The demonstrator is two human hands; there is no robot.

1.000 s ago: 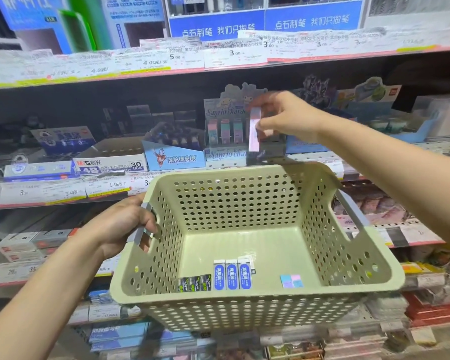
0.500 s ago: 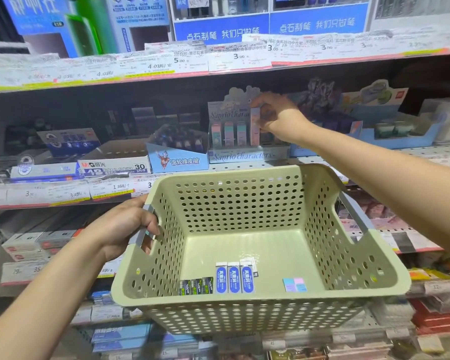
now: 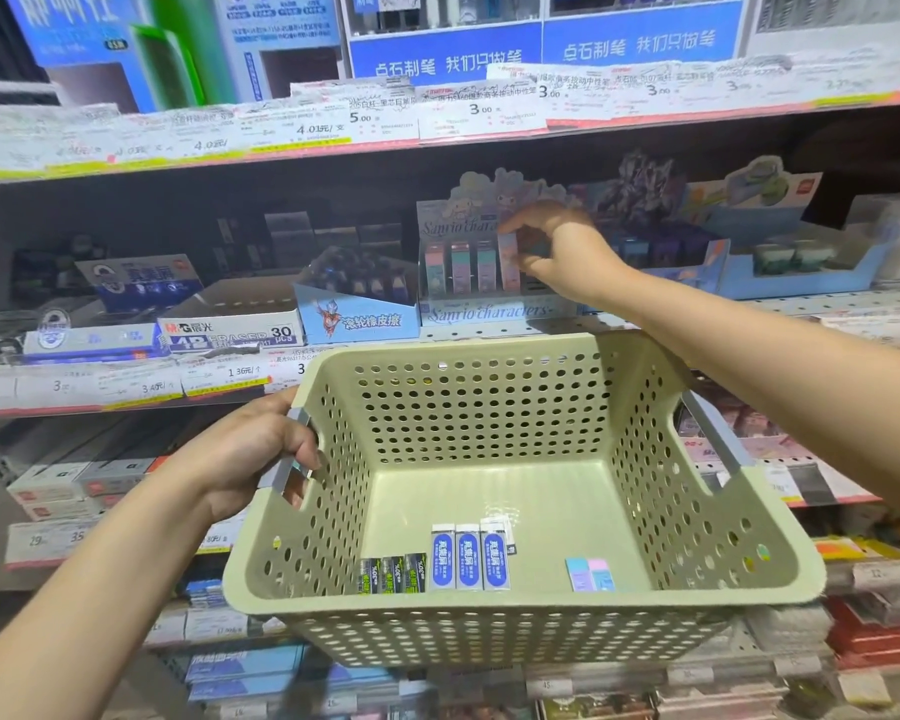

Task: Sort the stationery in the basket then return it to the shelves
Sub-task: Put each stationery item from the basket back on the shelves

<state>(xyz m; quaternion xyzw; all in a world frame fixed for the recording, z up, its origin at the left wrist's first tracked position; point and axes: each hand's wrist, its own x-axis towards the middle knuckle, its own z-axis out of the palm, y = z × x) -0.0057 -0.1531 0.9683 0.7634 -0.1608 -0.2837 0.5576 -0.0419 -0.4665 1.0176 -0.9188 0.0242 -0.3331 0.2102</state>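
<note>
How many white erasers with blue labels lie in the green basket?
3. The white erasers with blue labels lie side by side on the floor of the green perforated plastic basket, near its front wall, between the dark erasers and the pastel ones.

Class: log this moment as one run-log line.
left hand: grips basket handle | right hand: pinches pink eraser at Sanrio display box | step: shelving
</note>
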